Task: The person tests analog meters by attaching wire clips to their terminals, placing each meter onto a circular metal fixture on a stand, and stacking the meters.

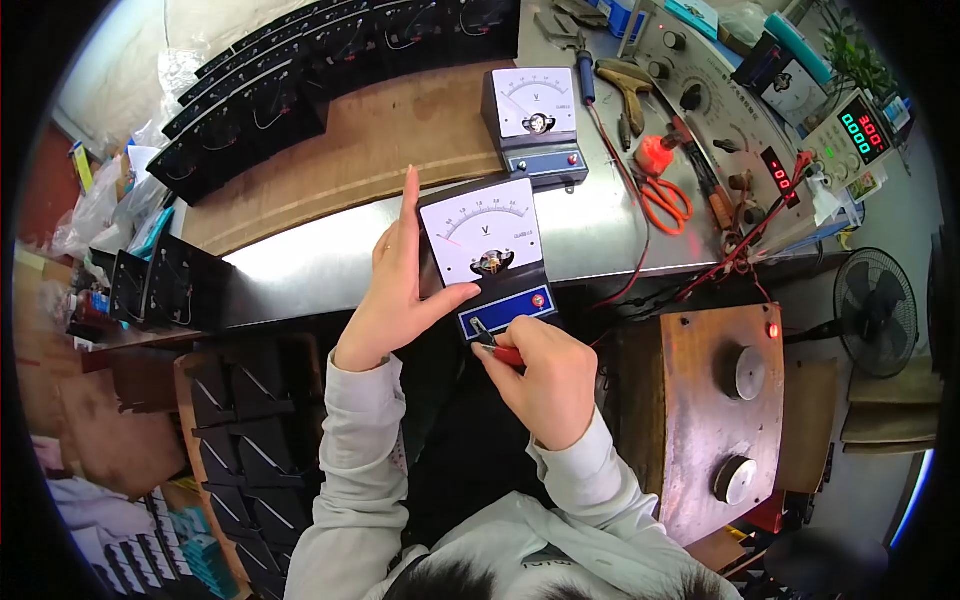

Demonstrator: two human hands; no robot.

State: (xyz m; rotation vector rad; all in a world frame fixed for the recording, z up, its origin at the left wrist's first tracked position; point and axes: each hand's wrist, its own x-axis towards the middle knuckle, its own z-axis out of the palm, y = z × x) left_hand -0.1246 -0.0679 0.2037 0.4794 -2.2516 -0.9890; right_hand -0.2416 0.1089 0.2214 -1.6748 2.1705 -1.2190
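A black voltmeter (pixel 487 225) with a white dial marked V and a blue terminal strip is tilted at the bench's front edge. My left hand (pixel 400 290) steadies its left side, fingers stretched upward and thumb across its lower front. In my right hand (pixel 545 380) is a red-handled probe (pixel 507 355), its dark tip at the left terminal of the blue strip. The red terminal (pixel 539 300) sits at the strip's right end. Just behind stands a second voltmeter (pixel 535 105), upright on the bench.
Rows of black meter housings (pixel 250 120) line the back left. Orange scissors (pixel 667 205), a soldering iron (pixel 587 75) and cables lie to the right, beside a control panel (pixel 715 110) with red digits. A wooden box (pixel 720 410) with two metal knobs stands at lower right.
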